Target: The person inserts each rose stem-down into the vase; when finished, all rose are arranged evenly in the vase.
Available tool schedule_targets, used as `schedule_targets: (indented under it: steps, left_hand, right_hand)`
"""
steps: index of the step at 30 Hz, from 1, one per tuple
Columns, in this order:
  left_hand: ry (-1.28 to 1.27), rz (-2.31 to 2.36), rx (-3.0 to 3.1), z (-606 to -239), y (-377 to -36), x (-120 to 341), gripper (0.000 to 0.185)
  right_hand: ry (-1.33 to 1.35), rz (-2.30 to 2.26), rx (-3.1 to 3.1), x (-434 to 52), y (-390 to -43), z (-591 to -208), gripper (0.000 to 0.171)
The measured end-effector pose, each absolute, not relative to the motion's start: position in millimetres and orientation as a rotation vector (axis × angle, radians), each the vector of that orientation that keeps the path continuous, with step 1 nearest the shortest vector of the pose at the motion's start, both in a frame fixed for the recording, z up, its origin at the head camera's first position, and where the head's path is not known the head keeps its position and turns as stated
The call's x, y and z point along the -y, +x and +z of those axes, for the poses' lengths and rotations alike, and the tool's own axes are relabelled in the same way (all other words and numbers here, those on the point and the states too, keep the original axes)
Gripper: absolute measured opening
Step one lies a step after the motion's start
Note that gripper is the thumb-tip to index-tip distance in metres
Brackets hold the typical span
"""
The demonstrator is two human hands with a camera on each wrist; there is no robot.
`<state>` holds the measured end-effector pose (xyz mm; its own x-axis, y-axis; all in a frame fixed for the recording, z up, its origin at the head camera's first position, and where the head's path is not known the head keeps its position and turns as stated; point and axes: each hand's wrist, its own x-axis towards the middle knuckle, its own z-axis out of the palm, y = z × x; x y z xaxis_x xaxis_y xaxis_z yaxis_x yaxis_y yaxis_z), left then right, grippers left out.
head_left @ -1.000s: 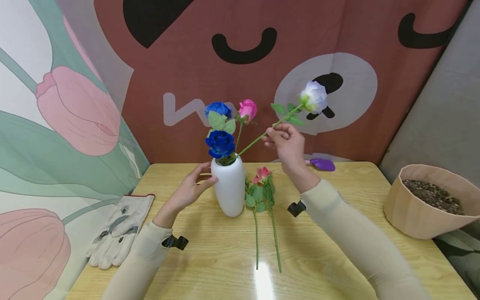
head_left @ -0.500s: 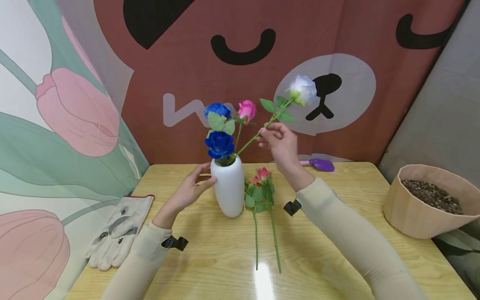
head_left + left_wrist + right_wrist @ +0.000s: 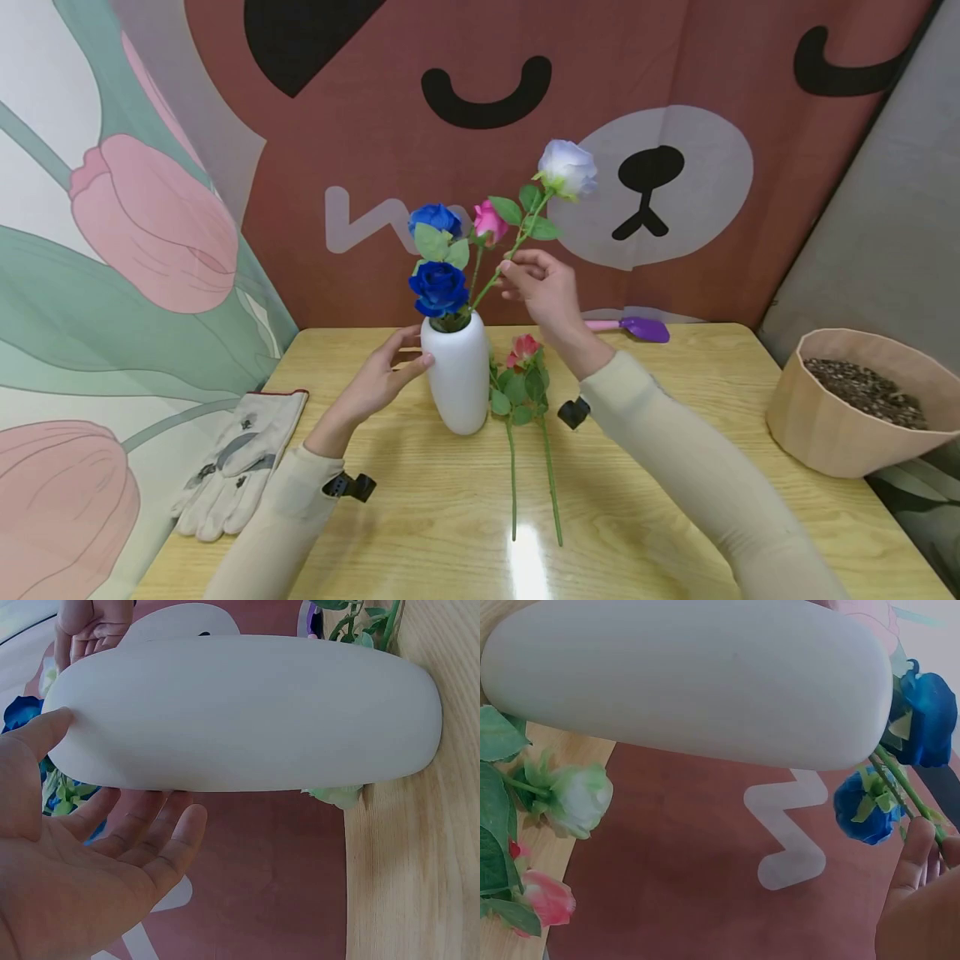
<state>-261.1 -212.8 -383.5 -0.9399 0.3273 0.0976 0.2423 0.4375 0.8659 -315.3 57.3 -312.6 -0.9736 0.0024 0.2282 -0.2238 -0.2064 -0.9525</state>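
A white vase [image 3: 456, 377] stands mid-table and holds two blue roses [image 3: 439, 287] and a pink rose [image 3: 490, 222]. My left hand [image 3: 382, 375] rests against the vase's left side with straight fingers, thumb on its shoulder [image 3: 52, 724]. My right hand [image 3: 542, 287] pinches the green stem of a pale lilac rose [image 3: 567, 168], whose lower end sits in the vase mouth. In the right wrist view the fingers [image 3: 915, 851] close on that stem beside the blue roses [image 3: 928, 720].
Two more roses [image 3: 522, 379] lie on the wooden table [image 3: 675, 500] right of the vase. Work gloves [image 3: 240, 450] sit at the left edge, a purple trowel [image 3: 637, 327] at the back, a tan pot of soil [image 3: 855, 408] at the right.
My right hand has swung the lilac rose leftward and more upright toward the other flowers. The left hand and vase have stayed put.
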Motion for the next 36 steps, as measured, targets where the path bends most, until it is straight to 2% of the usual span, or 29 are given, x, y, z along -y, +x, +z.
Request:
schedule_targets:
  steps: [12,36]
  left_hand:
    - [0.514,1.545,-2.590,-383.5,-260.0,213.0,0.060]
    - [0.521,1.554,-2.589,-383.9,-261.0,213.1,0.060]
  right_hand:
    - [0.339,2.171,2.095,-43.6,-313.1,-321.1,0.027]
    - [0.379,2.215,2.171,-32.6,-311.2,-328.1,0.029]
